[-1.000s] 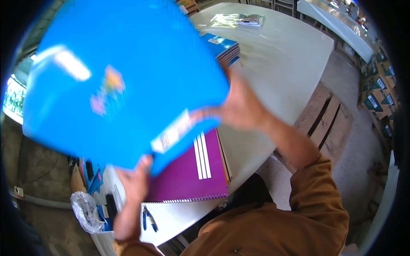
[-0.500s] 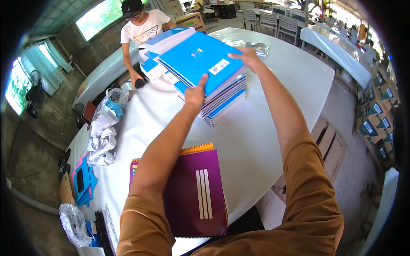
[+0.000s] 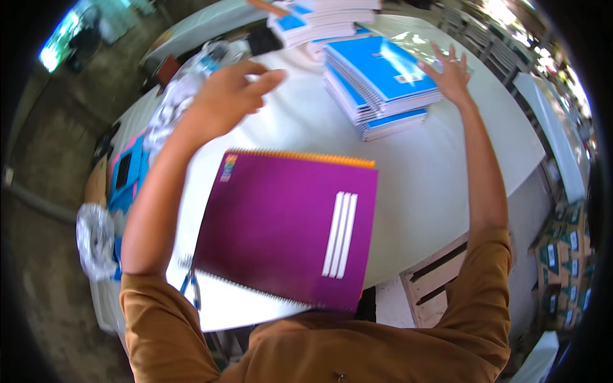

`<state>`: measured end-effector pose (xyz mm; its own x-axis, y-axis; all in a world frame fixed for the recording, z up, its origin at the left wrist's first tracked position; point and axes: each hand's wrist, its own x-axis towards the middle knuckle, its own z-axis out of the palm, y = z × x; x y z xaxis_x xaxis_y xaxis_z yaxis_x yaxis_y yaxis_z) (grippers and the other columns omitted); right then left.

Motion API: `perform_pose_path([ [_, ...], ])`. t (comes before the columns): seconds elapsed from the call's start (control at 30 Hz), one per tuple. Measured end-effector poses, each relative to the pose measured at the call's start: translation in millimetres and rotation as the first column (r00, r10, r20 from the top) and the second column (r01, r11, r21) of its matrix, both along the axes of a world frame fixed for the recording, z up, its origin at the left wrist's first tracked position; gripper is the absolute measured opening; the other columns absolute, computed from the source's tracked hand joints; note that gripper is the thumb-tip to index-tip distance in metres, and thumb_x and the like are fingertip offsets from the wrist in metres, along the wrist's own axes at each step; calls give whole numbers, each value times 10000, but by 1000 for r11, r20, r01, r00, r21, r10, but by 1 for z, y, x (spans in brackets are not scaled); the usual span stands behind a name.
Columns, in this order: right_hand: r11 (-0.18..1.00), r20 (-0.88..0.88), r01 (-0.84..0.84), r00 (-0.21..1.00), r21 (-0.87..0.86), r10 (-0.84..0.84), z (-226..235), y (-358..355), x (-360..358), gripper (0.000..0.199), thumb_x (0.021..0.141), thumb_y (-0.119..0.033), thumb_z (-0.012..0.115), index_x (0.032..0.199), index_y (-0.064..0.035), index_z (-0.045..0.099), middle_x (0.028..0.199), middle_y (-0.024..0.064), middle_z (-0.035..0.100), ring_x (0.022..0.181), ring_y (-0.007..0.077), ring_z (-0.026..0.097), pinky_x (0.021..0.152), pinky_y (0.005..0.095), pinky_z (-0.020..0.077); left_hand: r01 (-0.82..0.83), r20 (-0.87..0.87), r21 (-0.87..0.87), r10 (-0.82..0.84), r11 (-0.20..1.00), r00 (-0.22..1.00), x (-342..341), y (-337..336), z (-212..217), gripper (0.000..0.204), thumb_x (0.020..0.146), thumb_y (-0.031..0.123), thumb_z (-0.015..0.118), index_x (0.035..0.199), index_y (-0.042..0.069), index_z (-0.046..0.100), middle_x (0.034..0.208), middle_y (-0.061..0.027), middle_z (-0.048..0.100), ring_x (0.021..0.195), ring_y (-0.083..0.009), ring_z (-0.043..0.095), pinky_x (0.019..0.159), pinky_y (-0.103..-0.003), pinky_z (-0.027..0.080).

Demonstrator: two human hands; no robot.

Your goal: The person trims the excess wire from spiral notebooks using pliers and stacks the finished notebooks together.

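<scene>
While both arms reach out over the white table (image 3: 440, 172), we see the left hand (image 3: 227, 96) raised above the tabletop at the far left, its fingers loosely spread and holding nothing; the hand is somewhat blurred. The right hand (image 3: 450, 70) is farther out on the right, its fingers splayed wide and empty, just beside the far right edge of the stack of blue notebooks (image 3: 380, 86). We cannot tell whether the palm touches the stack or only hovers by it. The stack stands toward the far middle of the table, its top cover bright blue with a small pale label, the spiral spines facing left.

Near us, at the table's near edge, a purple spiral notebook (image 3: 287, 226) lies flat and closed, with an orange binding strip along its far edge and three white stripes toward its right side. It is well apart from both hands.

Beyond the blue stack another pile of notebooks (image 3: 325, 19) stands at the far edge. On the far left of the table crumpled clear plastic wrap (image 3: 175, 105) lies bunched. Cardboard boxes (image 3: 562, 268) stand on the floor at the right.
</scene>
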<state>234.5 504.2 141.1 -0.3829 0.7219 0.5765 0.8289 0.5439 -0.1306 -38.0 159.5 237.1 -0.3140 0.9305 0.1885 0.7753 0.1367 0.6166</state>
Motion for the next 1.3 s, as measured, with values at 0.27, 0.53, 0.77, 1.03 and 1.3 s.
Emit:
perform_pose_path([
  [0.27, 243, -221, -934, 303, -260, 927, 98, -326, -116, 534, 789, -396, 673, 1179, -41, 589, 1044, 199, 637, 936, 314, 632, 825, 371, 484, -704, -395, -369, 584, 606, 709, -11, -314, -166, 642, 901, 484, 485, 1348, 37, 376, 1280, -240, 457, 1207, -353, 428, 974, -500, 347],
  [0.53, 342, 328, -609, 140, -716, 934, 44, -484, -202, 583, 737, -320, 714, 1182, 21, 557, 1064, 211, 631, 1006, 342, 603, 893, 369, 462, -872, -415, -59, 783, 486, 464, 37, -371, -256, 425, 898, 242, 530, 1248, 13, 459, 1119, -191, 516, 1049, -349, 468, 881, -448, 371],
  [0.77, 445, 421, -501, 169, -742, 891, 19, -480, -220, 420, 708, -201, 719, 1061, 9, 630, 1004, 202, 653, 948, 328, 628, 840, 359, 482, -651, 942, 2, -220, 759, -254, 75, -333, -195, 448, 950, 478, 399, 1105, 75, 519, 886, -85, 570, 753, -192, 569, 678, -383, 482],
  [1.03, 201, 152, -301, 177, -932, 972, 18, -468, -246, 300, 701, -159, 705, 933, 29, 682, 845, 141, 687, 757, 201, 644, 707, 295, 490, -295, 712, 322, -435, 900, -551, 99, -291, -186, 503, 968, 484, 279, 1128, 72, 518, 937, -110, 590, 903, -255, 605, 812, -511, 495],
  [1.3, 248, 109, -489, 295, -836, 949, 4, -471, -245, 226, 659, -168, 706, 815, -5, 717, 750, 133, 684, 705, 203, 647, 669, 287, 496, -275, 738, 281, -390, 920, -550, 94, -284, -190, 518, 964, 484, 286, 1125, 52, 524, 921, -113, 570, 895, -261, 603, 777, -508, 511],
])
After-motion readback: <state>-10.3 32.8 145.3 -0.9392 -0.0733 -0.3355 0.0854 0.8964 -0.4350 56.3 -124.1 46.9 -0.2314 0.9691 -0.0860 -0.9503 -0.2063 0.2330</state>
